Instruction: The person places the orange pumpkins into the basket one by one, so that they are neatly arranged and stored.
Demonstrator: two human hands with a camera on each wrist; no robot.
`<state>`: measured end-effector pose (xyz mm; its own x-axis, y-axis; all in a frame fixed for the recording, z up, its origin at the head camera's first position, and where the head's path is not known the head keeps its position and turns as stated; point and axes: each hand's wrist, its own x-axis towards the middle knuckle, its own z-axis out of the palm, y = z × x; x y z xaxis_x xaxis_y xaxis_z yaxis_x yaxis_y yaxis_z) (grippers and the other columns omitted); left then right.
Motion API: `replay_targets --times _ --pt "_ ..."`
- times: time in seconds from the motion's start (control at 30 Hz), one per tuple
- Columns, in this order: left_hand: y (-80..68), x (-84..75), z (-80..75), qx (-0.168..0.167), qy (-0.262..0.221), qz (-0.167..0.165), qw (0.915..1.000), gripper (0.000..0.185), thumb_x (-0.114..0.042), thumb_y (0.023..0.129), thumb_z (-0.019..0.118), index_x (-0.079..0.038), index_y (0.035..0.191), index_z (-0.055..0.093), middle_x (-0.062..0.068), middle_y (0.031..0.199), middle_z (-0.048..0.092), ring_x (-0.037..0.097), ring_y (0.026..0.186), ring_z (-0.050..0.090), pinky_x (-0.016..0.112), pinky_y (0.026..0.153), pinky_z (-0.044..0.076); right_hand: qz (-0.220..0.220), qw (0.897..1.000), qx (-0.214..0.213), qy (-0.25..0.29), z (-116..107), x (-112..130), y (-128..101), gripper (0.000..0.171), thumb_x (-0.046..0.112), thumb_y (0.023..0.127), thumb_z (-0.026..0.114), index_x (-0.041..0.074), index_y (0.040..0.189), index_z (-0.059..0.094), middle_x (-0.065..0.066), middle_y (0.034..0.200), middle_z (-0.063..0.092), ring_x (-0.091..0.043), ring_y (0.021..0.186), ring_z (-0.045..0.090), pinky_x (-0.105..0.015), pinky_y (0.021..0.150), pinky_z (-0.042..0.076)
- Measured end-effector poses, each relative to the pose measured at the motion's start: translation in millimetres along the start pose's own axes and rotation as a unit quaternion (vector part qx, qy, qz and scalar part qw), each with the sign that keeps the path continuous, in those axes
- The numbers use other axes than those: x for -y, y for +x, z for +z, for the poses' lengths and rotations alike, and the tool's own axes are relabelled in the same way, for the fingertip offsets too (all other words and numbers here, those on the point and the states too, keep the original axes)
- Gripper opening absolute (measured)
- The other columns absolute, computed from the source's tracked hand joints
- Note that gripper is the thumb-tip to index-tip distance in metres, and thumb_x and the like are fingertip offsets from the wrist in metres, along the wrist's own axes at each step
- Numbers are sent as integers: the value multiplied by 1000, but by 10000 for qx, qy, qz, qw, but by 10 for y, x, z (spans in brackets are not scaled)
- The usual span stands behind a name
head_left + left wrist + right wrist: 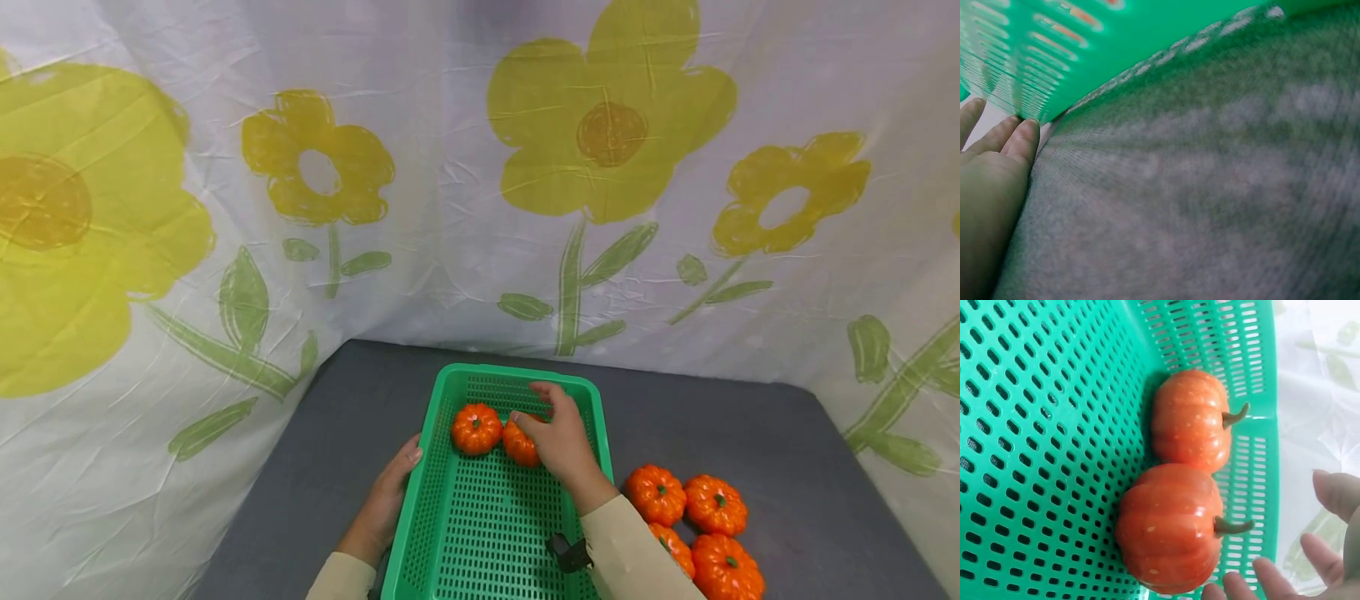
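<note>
A green perforated basket [517,375] stands on the grey table [787,450]. Two small orange pumpkins lie side by side at its far end: one [476,428] [1190,422] free, the other [517,446] [1169,528] partly under my right hand [561,437]. In the right wrist view, that hand's fingers [1322,559] are spread and relaxed just beside the nearer pumpkin, not curled round it. My left hand [386,500] rests against the basket's left wall [1116,37], with its straight fingers [1019,140] touching the bottom edge.
Several more orange pumpkins [686,521] lie bunched on the table right of the basket, near my right sleeve. A white cloth with yellow flowers [600,125] hangs behind and at both sides of the table.
</note>
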<state>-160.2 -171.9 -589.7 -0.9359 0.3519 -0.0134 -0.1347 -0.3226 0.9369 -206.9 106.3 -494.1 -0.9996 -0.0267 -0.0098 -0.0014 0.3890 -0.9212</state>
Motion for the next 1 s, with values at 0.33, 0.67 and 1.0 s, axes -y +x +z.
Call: replay_targets --times 0.33,0.67,1.0 --pt "0 -9 -3 5 -71 -44 10000 65 -40 119 34 -9 173 18 31 160 39 36 134 58 47 103 54 -187 9986 118 486 -10 22 -7 63 19 104 78 11 160 50 -19 158 48 -45 144 45 -64 112 42" --pt "6 -19 8 13 -63 -15 10000 64 -38 119 33 -7 173 18 31 159 40 37 136 56 46 104 54 -237 9971 137 706 -27 47 -21 59 16 104 76 16 158 52 -17 154 52 -44 141 47 -64 112 42" --pt "4 -9 14 -9 -76 -49 10000 64 -37 119 32 -7 173 18 31 158 42 36 133 58 46 103 55 -328 9956 14 883 -63 66 -47 60 16 105 75 14 160 50 -16 152 54 -44 139 49 -64 109 44"
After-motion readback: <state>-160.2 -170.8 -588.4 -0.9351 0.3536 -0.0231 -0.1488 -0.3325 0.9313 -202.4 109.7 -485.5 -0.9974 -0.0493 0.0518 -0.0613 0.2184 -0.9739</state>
